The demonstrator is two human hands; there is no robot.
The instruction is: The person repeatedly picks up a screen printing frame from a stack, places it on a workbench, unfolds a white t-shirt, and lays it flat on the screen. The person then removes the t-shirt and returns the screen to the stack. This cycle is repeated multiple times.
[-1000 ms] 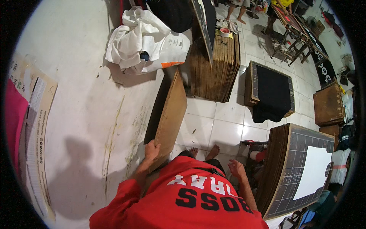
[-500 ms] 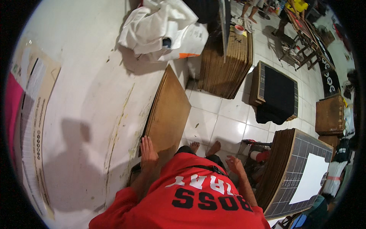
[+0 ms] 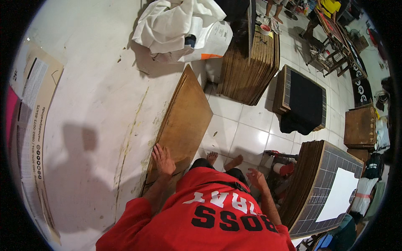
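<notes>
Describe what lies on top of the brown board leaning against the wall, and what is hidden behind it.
The left hand lies flat, fingers spread, on the brown board near its lower edge. Nothing else rests on it. Behind it, only the stained white wall shows around the edges; the covered part cannot be seen.

Bright, even overhead light. Person's soft shadow [image 3: 79, 167] falls on the white wall [image 3: 83, 83]; glare spot on floor tiles [image 3: 263, 138]. Strong fisheye bending, black vignette at corners. Focus sharp.

Board stacks [image 3: 251, 62]: four. Leaning board [image 3: 184, 121]: one.
</notes>
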